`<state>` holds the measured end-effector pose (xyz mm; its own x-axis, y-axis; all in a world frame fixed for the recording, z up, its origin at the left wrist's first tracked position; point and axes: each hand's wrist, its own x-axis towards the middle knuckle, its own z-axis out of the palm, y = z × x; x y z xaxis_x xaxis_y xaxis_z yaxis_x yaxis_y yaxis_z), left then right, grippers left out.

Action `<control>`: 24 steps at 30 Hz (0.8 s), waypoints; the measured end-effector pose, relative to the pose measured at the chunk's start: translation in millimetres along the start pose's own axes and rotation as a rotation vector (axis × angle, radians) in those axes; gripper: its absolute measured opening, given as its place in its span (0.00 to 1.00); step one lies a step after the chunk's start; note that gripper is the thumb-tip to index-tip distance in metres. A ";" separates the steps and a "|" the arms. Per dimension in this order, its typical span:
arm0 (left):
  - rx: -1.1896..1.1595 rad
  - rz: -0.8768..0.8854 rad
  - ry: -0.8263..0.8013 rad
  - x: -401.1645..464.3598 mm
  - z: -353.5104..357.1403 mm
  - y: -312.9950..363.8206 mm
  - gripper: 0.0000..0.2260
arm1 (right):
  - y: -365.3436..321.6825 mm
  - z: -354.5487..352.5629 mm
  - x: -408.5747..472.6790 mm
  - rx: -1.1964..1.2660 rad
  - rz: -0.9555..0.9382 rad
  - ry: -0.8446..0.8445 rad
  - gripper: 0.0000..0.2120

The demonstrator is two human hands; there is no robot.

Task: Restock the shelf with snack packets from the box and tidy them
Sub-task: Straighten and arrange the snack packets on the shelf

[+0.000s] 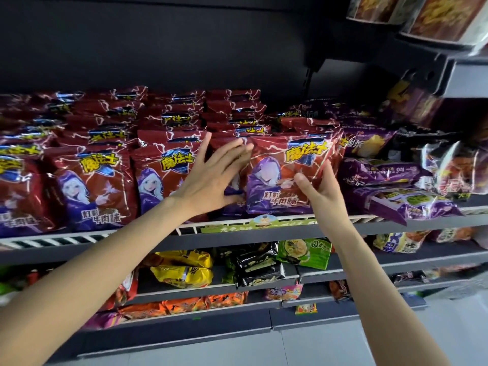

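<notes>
Seating the red packet (293, 175) upright at the shelf rail (237, 225) looks best done with the right hand (320, 192) pinching its lower right edge while the left hand (211, 173), fingers spread flat, steadies its left side against neighbouring packets.

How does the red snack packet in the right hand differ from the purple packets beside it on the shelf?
The red snack packet stands upright facing out; the purple packets lie flat and jumbled. The right hand grips the red one, with the left hand open beside it; the purple ones are untouched. Both are glossy foil.
</notes>
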<state>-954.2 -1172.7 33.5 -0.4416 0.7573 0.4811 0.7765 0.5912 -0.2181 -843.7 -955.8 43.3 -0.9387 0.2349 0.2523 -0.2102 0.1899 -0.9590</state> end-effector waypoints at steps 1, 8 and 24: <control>0.005 -0.038 0.006 1.3 -1.3 0.2 0.45 | 1.3 5.3 -1.4 -0.018 0.010 -0.010 0.13; -0.426 -0.145 0.028 -26.7 -21.4 -3.4 0.46 | 16.3 27.3 -2.3 -0.189 0.003 -0.091 0.15; -0.203 -0.241 0.099 -22.5 -26.2 -3.3 0.44 | 21.4 66.7 4.9 -0.501 0.039 -0.112 0.17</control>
<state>-935.1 -1199.0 45.6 -0.5855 0.5659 0.5805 0.7330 0.6754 0.0808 -871.1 -1014.2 15.4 -0.9725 0.1529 0.1758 -0.0433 0.6229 -0.7811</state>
